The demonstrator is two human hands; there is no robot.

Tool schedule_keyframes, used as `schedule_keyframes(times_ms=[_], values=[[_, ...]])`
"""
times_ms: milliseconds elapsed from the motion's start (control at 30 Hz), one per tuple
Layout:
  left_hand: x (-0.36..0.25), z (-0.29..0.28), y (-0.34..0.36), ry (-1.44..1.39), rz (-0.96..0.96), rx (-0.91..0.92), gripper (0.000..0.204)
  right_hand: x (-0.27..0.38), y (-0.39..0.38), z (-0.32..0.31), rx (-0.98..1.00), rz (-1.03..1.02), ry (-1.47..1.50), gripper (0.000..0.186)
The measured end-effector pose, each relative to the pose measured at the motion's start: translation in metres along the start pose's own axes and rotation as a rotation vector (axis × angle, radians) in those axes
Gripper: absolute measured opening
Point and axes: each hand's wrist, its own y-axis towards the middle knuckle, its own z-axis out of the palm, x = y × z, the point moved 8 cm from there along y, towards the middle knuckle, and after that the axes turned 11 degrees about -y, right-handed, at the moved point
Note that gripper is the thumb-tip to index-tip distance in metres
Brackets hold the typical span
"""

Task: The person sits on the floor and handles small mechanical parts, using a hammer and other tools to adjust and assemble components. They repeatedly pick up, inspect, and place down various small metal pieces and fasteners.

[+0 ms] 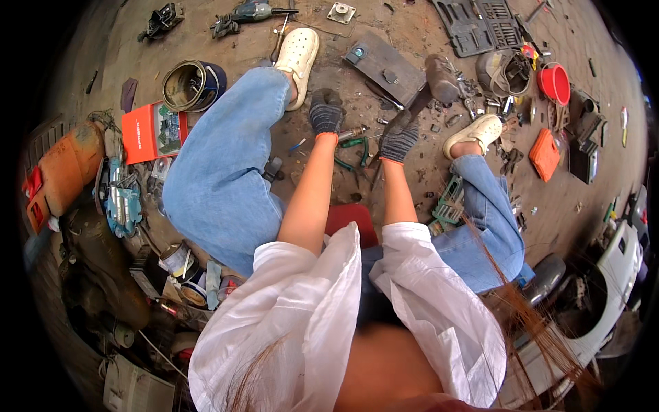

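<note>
My right hand, in a grey knit glove with a dark coating, is closed round the dark handle of a hammer. Its thick, rounded head is beyond the hand, beside the right end of a flat dark metal box. My left hand, gloved the same way, is near the box's left side with its fingers curled in. What it may hold is hidden. Between my wrists on the ground lie green-handled pliers and a small metal cylindrical piece.
A dark bucket and a red box are by my left leg. At the far right are an open tool case, a red bucket and an orange pouch. A power drill lies at the far left.
</note>
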Motion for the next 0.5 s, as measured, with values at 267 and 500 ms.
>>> schedule_keyframes(times_ms=[267,500], values=[[0.015,-0.019,0.037,0.196,0.325,-0.021,0.022,-0.123,-0.002,0.079,0.374,0.157,-0.456,0.030],[-0.003,-0.001,0.039,0.077,0.258,-0.062,0.020,-0.104,-0.003,0.072,0.518,0.164,-0.311,0.042]])
